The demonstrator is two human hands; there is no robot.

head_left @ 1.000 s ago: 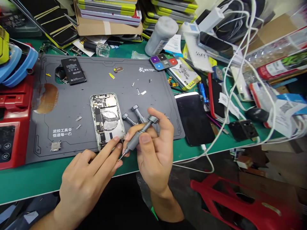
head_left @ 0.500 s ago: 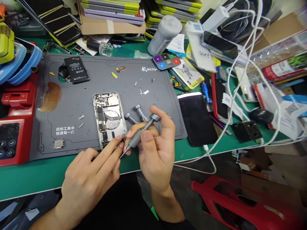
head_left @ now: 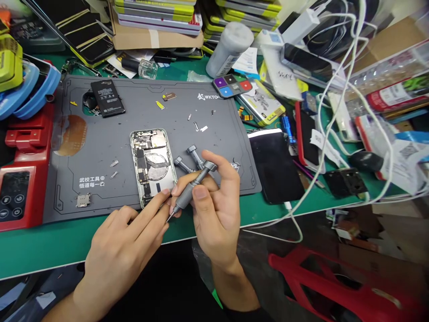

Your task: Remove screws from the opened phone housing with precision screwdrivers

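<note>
An opened phone (head_left: pixel 157 167) lies on the grey work mat, its circuit board and round charging coil exposed. My left hand (head_left: pixel 124 250) grips its lower end, fingers stretched over the edge and thumb beneath. In my right hand (head_left: pixel 214 214) is a grey screwdriver (head_left: pixel 187 192), slanting down to the left, with the index finger against its cap. The screwdriver's tip is beside my left fingertips at the phone's bottom edge; the exact contact point is hidden. Just beyond my right fingers lie two more grey screwdrivers (head_left: pixel 182 164).
A loose battery (head_left: pixel 107 99) rests on the mat (head_left: pixel 110 134) at the upper left, with small metal parts scattered around. A SIM tray-like metal piece (head_left: pixel 83 200) is near the front left. To the right sit a dark phone (head_left: pixel 276 167) and white cables (head_left: pixel 321 161).
The screwdriver's cap end and my right hand have shifted slightly left. My left hand stays at the phone's lower end, and the phone looks unmoved.
</note>
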